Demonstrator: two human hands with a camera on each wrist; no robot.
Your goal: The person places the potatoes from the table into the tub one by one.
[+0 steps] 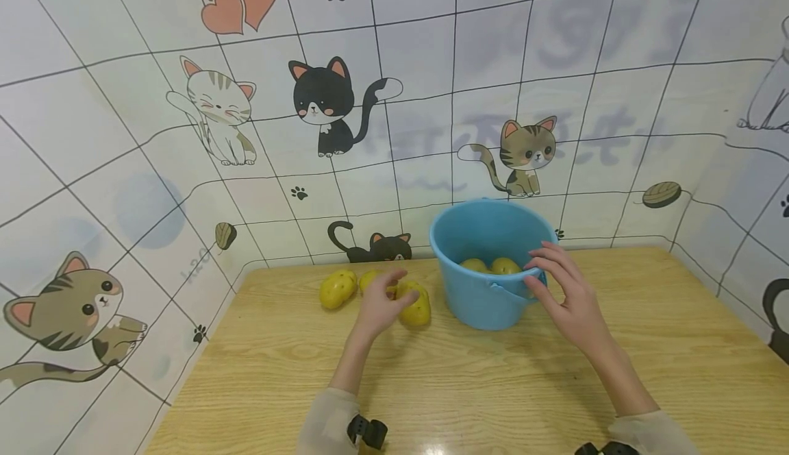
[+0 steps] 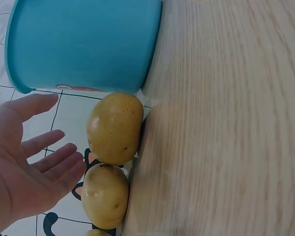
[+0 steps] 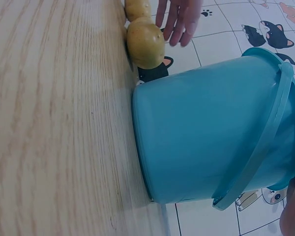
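My left hand (image 1: 383,304) hovers just above a yellow potato (image 1: 416,306), fingers spread and relaxed with nothing held; the left wrist view shows a gap between this hand (image 2: 34,152) and the nearest potato (image 2: 115,128). A second potato (image 1: 368,281) lies partly behind the left hand, and a third potato (image 1: 337,289) is farther left. On the right stands an upright blue bucket (image 1: 483,304), whose rim my right hand (image 1: 570,297) holds at its right side. Two potatoes (image 1: 505,266) show inside the bucket. In the right wrist view most of the right hand is cut off.
The wooden table (image 1: 481,393) meets a wall (image 1: 419,126) with a cat-print grid covering close behind the bucket and potatoes. The bucket's handle (image 3: 260,142) hangs down along its outside.
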